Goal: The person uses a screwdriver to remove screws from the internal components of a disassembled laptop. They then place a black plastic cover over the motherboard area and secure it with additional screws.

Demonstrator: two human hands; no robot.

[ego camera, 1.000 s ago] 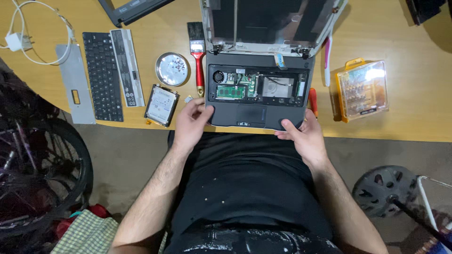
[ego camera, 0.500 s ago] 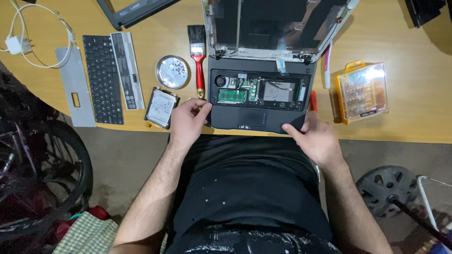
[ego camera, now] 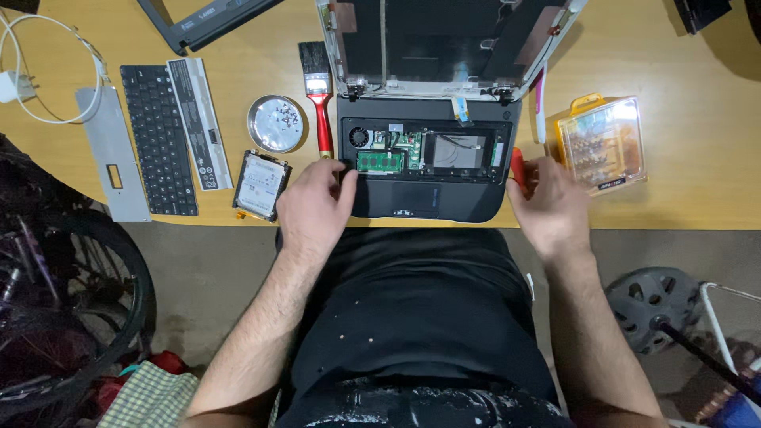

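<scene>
Our left hand (ego camera: 313, 208) rests, fingers loosely spread and grasping nothing, on the left front corner of the opened laptop base (ego camera: 426, 168), where it was half a second ago. Our right hand (ego camera: 552, 208) has left the base's right corner and now seems to close on the red-handled screwdriver (ego camera: 518, 169) just right of it.

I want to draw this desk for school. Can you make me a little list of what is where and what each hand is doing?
Middle: opened laptop, keyboard taken out, insides showing
Left hand: resting on the laptop's front left corner
Right hand: at the laptop's right edge, touching a red-handled tool
Left of laptop: red paintbrush, round metal dish, hard drive, black keyboard
Right of laptop: clear orange bit case
Surface: wooden desk
</scene>
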